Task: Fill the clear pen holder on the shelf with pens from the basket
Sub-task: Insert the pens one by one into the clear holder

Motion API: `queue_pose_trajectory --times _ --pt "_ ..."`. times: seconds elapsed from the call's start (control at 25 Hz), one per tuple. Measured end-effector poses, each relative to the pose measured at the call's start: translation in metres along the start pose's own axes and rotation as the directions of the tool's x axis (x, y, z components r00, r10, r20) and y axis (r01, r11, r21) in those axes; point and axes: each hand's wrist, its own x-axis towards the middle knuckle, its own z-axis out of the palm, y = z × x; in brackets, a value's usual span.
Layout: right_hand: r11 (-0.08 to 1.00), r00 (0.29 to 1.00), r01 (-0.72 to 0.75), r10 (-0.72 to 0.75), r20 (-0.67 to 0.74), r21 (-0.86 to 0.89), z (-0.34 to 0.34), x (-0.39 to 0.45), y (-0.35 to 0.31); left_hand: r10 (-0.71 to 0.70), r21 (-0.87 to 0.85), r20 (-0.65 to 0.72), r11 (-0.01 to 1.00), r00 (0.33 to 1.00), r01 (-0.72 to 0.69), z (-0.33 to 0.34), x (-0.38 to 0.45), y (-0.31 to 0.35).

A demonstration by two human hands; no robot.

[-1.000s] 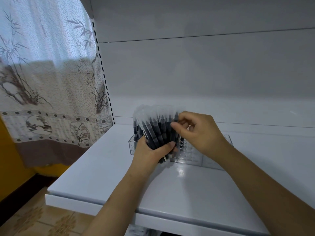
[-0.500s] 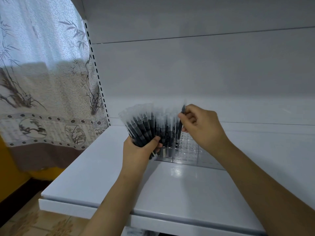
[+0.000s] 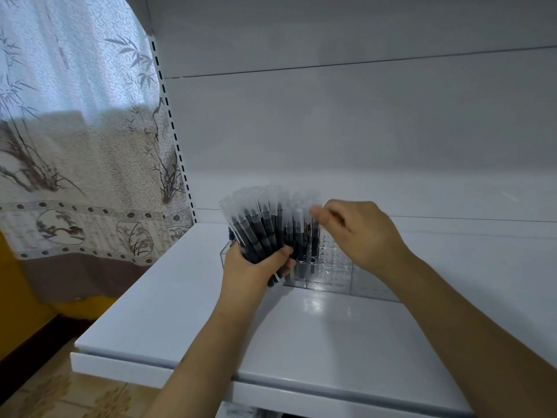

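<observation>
Two bare hands at work. Left hand [image 3: 256, 268]: fingers and thumb curled round the lower barrels of a fanned bundle of dark pens with frosted clear caps [image 3: 265, 224], caps spreading toward 11 to 1 o'clock. Right hand [image 3: 358, 233]: thumb and forefinger pinched at the cap end of a single dark pen [image 3: 315, 236] at the bundle's 3 o'clock edge; motion blur leaves it unclear whether the pinch has closed on that pen.

Clear plastic pen holder with a grid of small sockets [image 3: 331, 267]: stands on the white shelf board [image 3: 301, 333], directly behind and below both hands, its left part hidden by the bundle. Several pens already stand upright in the left sockets; the sockets toward 3 o'clock look vacant. Basket: not in view.

Risks, as judged:
- Left hand's hold covers only the barrel ends; drawing one pen out could drag neighbours loose and scatter them on the shelf.
- Sockets are narrow; a tilted tip could miss, or knock standing pens.
- Holder looks light; sideways pressure could shift it.

Patterned bamboo-print curtain [image 3: 75, 146] hangs at 9 o'clock.
</observation>
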Motion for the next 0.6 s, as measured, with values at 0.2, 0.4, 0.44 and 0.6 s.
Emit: queue_pose_trajectory --times 0.2,0.4,0.44,0.6 --pt "0.970 0.948 0.193 -0.145 -0.283 0.150 -0.001 -0.007 -0.013 0.045 -0.092 0.165 0.995 0.985 -0.030 -0.001 -0.001 0.000" --pt "0.942 0.968 0.213 -0.167 -0.189 0.260 0.014 -0.007 -0.020 0.068 -0.128 0.213 0.991 0.975 -0.041 0.004 -0.004 0.002" --pt "0.934 0.974 0.177 -0.120 -0.195 0.310 0.012 -0.007 -0.020 0.058 -0.138 0.203 0.990 0.977 -0.030 0.004 -0.004 0.002" --pt "0.787 0.949 0.080 0.127 -0.288 0.612 -0.003 -0.008 -0.017 0.027 -0.094 0.100 0.995 0.995 -0.018 0.001 -0.001 0.000"
